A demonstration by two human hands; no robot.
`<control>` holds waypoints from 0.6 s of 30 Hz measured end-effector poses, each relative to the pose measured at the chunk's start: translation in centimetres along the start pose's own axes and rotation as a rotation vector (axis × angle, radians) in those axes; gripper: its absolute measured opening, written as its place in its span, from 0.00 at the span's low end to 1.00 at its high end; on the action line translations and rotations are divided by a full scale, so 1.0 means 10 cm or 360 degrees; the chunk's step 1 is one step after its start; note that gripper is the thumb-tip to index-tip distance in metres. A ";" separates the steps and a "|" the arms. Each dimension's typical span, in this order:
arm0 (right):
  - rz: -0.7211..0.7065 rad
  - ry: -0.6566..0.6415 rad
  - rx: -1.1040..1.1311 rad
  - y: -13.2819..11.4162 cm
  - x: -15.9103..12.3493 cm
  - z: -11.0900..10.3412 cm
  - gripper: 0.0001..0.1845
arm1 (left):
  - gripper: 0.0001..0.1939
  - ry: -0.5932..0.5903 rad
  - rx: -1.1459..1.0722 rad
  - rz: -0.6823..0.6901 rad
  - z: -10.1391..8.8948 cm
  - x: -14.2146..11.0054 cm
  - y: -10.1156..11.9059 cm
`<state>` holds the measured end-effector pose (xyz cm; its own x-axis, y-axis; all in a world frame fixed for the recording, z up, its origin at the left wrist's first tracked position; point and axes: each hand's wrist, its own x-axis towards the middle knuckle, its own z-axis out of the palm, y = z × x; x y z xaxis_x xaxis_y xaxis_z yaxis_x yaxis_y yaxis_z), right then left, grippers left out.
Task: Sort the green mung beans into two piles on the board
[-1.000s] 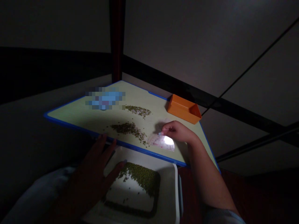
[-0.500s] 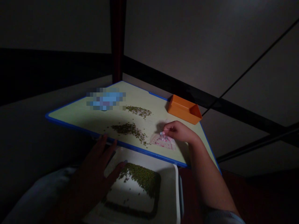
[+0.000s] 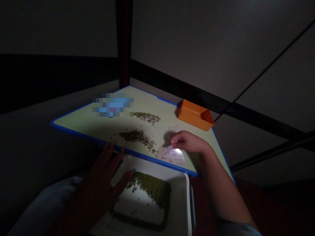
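My right hand (image 3: 188,141) pinches the top of a clear, pinkish half-round protractor (image 3: 171,156), its curved part on the pale board (image 3: 81,119) near the front edge. A bright glare shows on the plastic. To its left lies a loose heap of small green beans (image 3: 134,135), with a second, thinner patch of beans (image 3: 147,117) farther back. My left hand (image 3: 104,173), in shadow, has its fingers spread, with fingertips at the board's blue front rim and thumb over a white bin (image 3: 185,203). More green beans (image 3: 155,186) lie inside that bin.
An orange open box (image 3: 195,114) sits at the board's back right. A pixelated blue item (image 3: 113,106) lies at the back left. Dark-trimmed walls (image 3: 221,49) meet in a corner behind the board, which overlaps the bin's far side.
My right hand has shifted slightly toward the board's front edge with the protractor, and a bright glare now shows on it. The left hand stays almost where it was.
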<state>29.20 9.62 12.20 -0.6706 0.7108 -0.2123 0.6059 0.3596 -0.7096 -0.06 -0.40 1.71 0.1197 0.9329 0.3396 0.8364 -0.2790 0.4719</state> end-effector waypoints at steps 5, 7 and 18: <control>-0.0018 0.0074 0.0029 0.02 -0.02 -0.02 0.11 | 0.35 -0.0001 -0.0008 -0.0002 -0.01 0.00 0.00; 0.0002 0.0068 0.0050 0.03 -0.02 -0.02 0.11 | 0.34 0.0006 -0.0008 0.0009 -0.01 0.00 0.00; -0.0027 0.0066 -0.0008 -0.02 0.02 0.04 0.11 | 0.35 -0.0026 0.0026 0.0004 0.02 0.00 -0.02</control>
<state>28.82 9.44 12.07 -0.6626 0.7289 -0.1721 0.5967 0.3749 -0.7095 -0.18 -0.35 1.47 0.1302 0.9359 0.3272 0.8448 -0.2774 0.4575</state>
